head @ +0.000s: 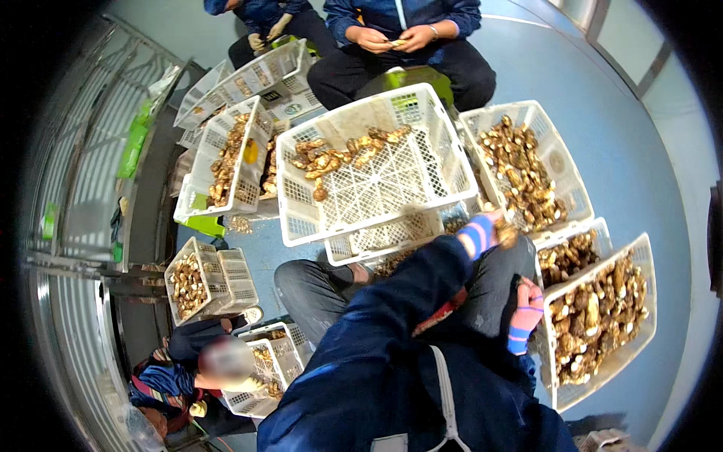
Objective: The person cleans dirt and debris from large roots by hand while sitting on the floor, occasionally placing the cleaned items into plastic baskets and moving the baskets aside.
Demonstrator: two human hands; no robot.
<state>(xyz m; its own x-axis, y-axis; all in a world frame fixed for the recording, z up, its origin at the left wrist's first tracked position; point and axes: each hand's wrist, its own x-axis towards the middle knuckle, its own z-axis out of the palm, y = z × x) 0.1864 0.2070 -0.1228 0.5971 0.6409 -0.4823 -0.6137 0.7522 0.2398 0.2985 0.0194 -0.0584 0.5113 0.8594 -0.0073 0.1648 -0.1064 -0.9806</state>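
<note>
My left hand (497,219) is stretched across my body above my right knee. It is blurred and closed around a brown mushroom (506,234), beside the near corner of the right-hand crate of mushrooms (556,148). In front of me stands a large white plastic crate (373,223), with several brown mushrooms (322,161) along its far and left parts. My right hand (528,299) is by my right thigh, its fingers curled. A small dark thing shows at its fingertips, too small to name. Just right of it, a tilted crate (600,390) holds many pale-stemmed mushrooms (593,316).
Another crate of dark mushrooms (567,257) sits behind the tilted one. Across from me a seated person's hands (395,40) hold a small piece. A second person (271,31) sits at far left; a third (186,367) works at crates lower left. Metal racks (96,169) line the left.
</note>
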